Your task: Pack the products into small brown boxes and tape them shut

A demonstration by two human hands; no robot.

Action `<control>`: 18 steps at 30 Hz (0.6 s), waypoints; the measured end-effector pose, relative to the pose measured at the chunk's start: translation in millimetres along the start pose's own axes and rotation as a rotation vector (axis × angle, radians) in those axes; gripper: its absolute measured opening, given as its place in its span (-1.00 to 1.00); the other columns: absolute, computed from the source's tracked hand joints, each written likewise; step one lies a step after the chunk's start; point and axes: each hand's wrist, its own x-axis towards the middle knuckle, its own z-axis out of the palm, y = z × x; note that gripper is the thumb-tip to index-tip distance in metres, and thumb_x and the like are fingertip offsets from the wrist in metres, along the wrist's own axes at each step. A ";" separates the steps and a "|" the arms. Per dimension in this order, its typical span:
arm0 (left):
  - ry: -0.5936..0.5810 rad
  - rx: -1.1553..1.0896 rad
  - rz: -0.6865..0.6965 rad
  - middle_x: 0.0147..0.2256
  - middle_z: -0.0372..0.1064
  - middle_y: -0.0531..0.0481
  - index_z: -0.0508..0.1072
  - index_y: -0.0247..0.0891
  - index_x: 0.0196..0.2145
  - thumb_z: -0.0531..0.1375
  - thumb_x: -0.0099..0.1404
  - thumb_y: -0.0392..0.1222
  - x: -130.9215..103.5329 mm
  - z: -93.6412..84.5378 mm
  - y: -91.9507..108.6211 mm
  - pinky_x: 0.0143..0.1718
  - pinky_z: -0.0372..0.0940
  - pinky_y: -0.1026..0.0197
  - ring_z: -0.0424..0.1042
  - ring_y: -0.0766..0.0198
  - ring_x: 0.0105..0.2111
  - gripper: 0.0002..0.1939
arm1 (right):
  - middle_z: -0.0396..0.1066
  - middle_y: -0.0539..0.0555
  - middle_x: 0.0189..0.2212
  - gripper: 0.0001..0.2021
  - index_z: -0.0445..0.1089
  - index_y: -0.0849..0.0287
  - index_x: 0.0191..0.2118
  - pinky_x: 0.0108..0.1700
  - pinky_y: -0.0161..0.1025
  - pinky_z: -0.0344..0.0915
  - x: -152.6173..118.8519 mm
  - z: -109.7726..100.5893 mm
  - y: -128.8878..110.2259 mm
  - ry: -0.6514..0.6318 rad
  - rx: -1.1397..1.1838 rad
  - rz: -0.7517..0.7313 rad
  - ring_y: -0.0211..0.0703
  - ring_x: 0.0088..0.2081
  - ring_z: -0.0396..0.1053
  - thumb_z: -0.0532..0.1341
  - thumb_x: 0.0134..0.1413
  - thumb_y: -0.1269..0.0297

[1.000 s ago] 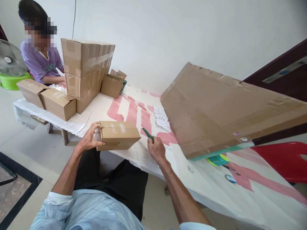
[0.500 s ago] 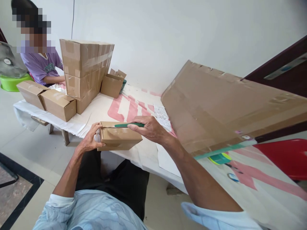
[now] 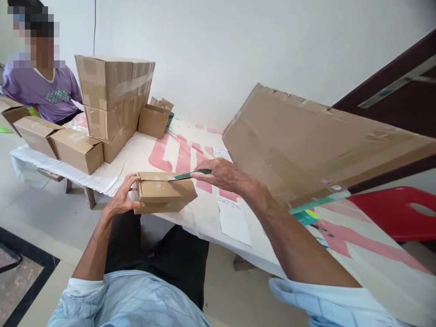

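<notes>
A small brown cardboard box (image 3: 166, 196) lies at the front edge of the cloth-covered table (image 3: 204, 218). Its left end is gripped by my left hand (image 3: 123, 196), thumb low on the near side and fingers at the top. My right hand (image 3: 223, 175) is closed on the handle of a green knife (image 3: 192, 173). The knife points left, and its thin tip meets the seam along the top of the box. Whatever lies under my left palm is mostly hidden; a bit of something whitish shows there.
Stacked taped cartons (image 3: 116, 95) stand back left, two closed boxes (image 3: 76, 147) before them. An open box (image 3: 155, 119) sits behind. A large cardboard sheet (image 3: 306, 145) leans at right, near a red chair (image 3: 391, 211). A person in purple (image 3: 44, 95) is at far left.
My right hand has moved slightly right and up with the knife, which now tilts with its tip down on the seam. The view has shifted a little; the person at left has turned.
</notes>
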 end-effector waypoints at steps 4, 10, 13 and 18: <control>-0.036 -0.004 0.015 0.45 0.06 -0.20 0.16 0.06 0.48 0.48 0.12 -0.16 1.0 -14.5 1.6 0.22 0.43 -0.19 0.15 -0.24 0.42 0.05 | 0.58 0.08 -0.41 -0.61 0.55 0.10 -0.40 -0.31 -0.16 0.25 -28.6 7.6 39.8 0.106 0.122 0.139 -0.08 -0.40 0.42 0.23 0.22 -0.10; -0.123 0.027 -0.021 0.47 -0.01 -0.22 0.02 0.09 0.56 0.46 0.09 -0.24 6.7 -30.7 1.6 0.18 0.44 -0.18 0.10 -0.30 0.43 0.19 | 0.59 0.15 -0.30 -0.53 0.51 0.12 -0.21 -0.14 -0.06 0.39 -69.6 100.2 67.3 0.458 0.336 0.422 0.07 -0.24 0.48 0.13 0.18 -0.21; -0.143 0.010 -0.011 0.47 -0.02 -0.27 -0.01 0.01 0.58 0.47 0.06 -0.25 12.1 -27.3 1.2 0.16 0.46 -0.15 0.09 -0.33 0.43 0.24 | 0.58 0.22 -0.25 -0.44 0.48 0.13 -0.18 -0.13 0.01 0.41 -84.1 158.7 62.0 0.425 0.335 0.581 0.12 -0.21 0.48 0.07 0.14 -0.29; -0.185 -0.016 -0.005 0.47 -0.02 -0.31 -0.07 -0.07 0.60 0.46 0.02 -0.27 17.5 -19.6 1.8 0.17 0.46 -0.16 0.12 -0.33 0.42 0.30 | 0.56 0.28 -0.21 -0.44 0.50 0.13 -0.19 -0.03 0.13 0.45 -88.7 191.1 62.5 0.404 0.347 0.577 0.17 -0.14 0.49 0.04 0.17 -0.28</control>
